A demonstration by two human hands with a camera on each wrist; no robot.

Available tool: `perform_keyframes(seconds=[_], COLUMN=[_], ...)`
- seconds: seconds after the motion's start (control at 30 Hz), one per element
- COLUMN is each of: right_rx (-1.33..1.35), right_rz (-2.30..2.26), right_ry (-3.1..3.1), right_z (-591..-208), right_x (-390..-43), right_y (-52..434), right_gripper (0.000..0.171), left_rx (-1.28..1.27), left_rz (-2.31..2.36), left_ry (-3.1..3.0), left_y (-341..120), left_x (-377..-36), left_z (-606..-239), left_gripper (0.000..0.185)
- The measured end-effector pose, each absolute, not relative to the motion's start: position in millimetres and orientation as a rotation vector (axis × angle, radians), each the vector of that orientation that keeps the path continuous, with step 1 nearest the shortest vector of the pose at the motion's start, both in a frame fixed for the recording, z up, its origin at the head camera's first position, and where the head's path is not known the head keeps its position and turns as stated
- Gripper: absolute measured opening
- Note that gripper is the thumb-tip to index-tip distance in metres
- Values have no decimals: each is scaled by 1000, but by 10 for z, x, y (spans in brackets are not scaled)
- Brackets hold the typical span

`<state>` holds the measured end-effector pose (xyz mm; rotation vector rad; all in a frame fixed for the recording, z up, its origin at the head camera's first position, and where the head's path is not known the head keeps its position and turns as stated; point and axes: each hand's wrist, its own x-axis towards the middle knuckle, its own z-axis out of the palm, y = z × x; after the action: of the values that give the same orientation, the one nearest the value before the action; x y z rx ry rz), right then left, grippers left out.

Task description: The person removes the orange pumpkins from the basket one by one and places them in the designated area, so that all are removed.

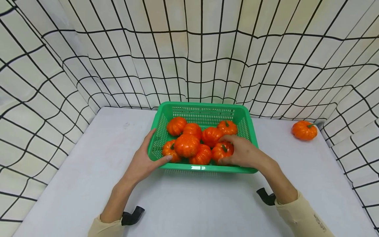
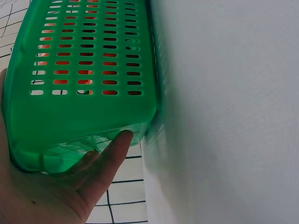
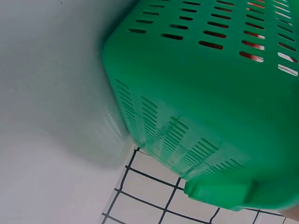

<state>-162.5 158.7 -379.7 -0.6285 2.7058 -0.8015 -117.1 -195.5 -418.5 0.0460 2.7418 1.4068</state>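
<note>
White table (image 1: 195,204) carries our green basket (image 1: 204,169).
With our left hand (image 1: 142,164) we clamp its left end; with our right hand (image 1: 245,153) we hold, fingers and thumb around it, one orange pumpkin (image 1: 220,152) inside, at the front right.

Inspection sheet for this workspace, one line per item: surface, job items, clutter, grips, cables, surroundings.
Surface: white table, faint mark toward the far left.
Job items: green basket on the table, eight orange pumpkins visible inside; one loose pumpkin on the table, far right.
Clutter: nothing seen.
Left grip: left hand holds the basket's left end, thumb over the front rim.
Right grip: right hand inside the basket, fingers round the front-right pumpkin.
Cables: nothing seen.
Surroundings: black grid against a pale backing at left, back and right; a black piece beside each wrist, beige sleeves.
</note>
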Motion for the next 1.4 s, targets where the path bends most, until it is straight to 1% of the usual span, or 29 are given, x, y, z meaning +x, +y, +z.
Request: perform_keyframes(seconds=[0.27,0.43,0.67,1.13,1.4], right_rx=[-615,-591,-511,-422,-412], right_rz=[-978,-1123,-1207,-1320,-1391], right_ry=[2709,2721,2793,2866,2917], right_z=[-3782,-3756,-3732,-3736,-3744], right_x=[-1609,-1614,-1627,-1649,-1663], right_y=[1652,1720,1847,2049,2165], right_gripper=[69,70,80,80,75], left_rx=[50,51,34,21,45], left_rz=[1410,1414,1406,1383,1400], left_ry=[2741,2740,2741,2751,2743], left_y=[-1957,-1960,-1958,-1964,-1952], left_x=[-1171,-1169,-1158,-1142,-1163], left_z=[-4188,-4191,-4184,-4161,-4167], left_gripper=[109,109,109,108,109])
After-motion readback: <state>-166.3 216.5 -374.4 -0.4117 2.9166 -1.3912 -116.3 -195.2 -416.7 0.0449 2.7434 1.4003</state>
